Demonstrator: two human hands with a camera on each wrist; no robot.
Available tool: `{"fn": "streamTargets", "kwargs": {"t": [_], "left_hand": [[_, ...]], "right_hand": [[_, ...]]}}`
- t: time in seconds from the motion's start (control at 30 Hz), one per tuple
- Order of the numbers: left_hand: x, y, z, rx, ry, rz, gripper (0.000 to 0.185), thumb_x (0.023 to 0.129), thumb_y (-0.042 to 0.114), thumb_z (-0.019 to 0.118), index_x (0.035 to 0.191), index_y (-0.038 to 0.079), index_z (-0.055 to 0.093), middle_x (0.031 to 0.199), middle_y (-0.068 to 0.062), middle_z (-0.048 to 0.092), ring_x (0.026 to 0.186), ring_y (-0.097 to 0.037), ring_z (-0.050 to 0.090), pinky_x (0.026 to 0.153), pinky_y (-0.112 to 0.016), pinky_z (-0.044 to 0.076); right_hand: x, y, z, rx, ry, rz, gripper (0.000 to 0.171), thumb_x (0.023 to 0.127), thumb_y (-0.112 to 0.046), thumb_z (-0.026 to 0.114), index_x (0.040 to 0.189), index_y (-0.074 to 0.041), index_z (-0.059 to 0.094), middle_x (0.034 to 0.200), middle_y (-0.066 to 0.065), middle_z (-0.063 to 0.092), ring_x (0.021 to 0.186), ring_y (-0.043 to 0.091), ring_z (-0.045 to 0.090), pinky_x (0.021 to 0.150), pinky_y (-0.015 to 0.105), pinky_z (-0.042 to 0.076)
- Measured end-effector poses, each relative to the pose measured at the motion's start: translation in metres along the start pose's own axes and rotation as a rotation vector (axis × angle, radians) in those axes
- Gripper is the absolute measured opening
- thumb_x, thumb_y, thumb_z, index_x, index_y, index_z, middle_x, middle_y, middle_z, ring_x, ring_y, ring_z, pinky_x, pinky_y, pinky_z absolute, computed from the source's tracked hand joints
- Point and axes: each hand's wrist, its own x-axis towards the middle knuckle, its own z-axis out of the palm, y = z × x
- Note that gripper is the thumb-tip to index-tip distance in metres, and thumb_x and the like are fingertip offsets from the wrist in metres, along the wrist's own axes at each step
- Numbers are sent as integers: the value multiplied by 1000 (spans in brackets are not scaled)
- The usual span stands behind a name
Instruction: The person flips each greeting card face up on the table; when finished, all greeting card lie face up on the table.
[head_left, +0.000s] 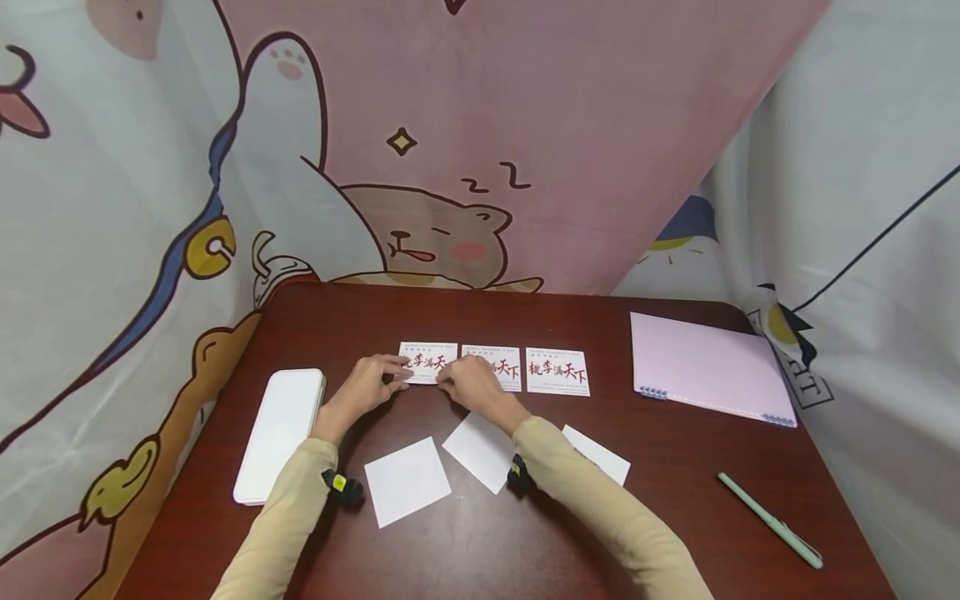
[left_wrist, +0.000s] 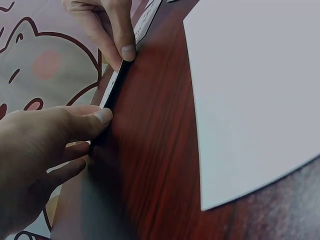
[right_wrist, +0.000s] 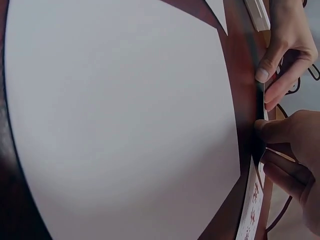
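Three white cards with red Chinese characters lie in a row toward the back of the table. My left hand (head_left: 366, 384) pinches the leftmost printed card (head_left: 424, 364) by its left end, between thumb and fingers. At that card's right end, my right hand (head_left: 478, 387) holds its lower corner and partly covers the middle printed card (head_left: 508, 368). Both wrist views show the pinched card nearly edge-on, its near edge dark between the two thumbs. The right printed card (head_left: 558, 372) lies flat, untouched by either hand.
Blank white cards (head_left: 408, 482) lie nearer me, one partly under my right forearm in the head view. A white case (head_left: 277, 437) stands left, beside my left forearm. A pink folder (head_left: 708, 367) and a green pen (head_left: 770, 520) are on the right. Printed curtains surround the table.
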Motion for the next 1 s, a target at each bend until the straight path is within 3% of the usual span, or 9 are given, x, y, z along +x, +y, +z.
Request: {"fn": "streamTargets", "kwargs": {"t": [0.17,0.37,0.47,0.57,0.77,1.0], "left_hand": [[1,1,2,6,24,16,16,81,5,83,97,3,81,116,-17,75,108,-38,70,94,-53,55],[0,3,1,29,0,-14,15,84,5,81,99,4,81,119,-15,74,112,-37,68,98,-53,53],[-3,8,-3,55,-12,-24,20,84,6,81,104,3,79,122,-16,72,115,-37,67,100,-52,52],[-7,16,-10,77,-35,-44,27,83,9,83,109,4,77,122,-16,71,116,-36,67,100,-51,52],[-22,38,-25,61,-177,-161,37,84,17,83,118,5,73,115,-13,71,112,-33,67,98,-51,53],[-41,63,-36,42,-352,-274,33,82,21,85,109,7,73,99,-8,69,91,-22,65,82,-42,55]], "right_hand": [[0,2,0,11,-20,26,7,90,-19,77,87,-23,82,86,-7,79,79,17,74,69,36,59],[-2,2,0,20,-10,38,5,89,-19,77,85,-21,81,84,-7,78,76,17,73,67,36,58],[-4,-1,-2,55,-1,27,4,89,-20,77,91,-18,81,89,-5,79,78,16,74,69,34,59],[-5,-5,-4,108,3,19,14,90,-22,78,100,-13,80,97,-1,79,85,17,75,75,34,61],[-9,-14,-13,187,-23,32,27,89,-24,78,111,-8,76,108,6,78,98,21,75,86,35,60],[-20,-28,-26,288,-186,-2,41,89,-30,79,122,-8,70,116,4,73,109,19,68,96,33,55]]}}
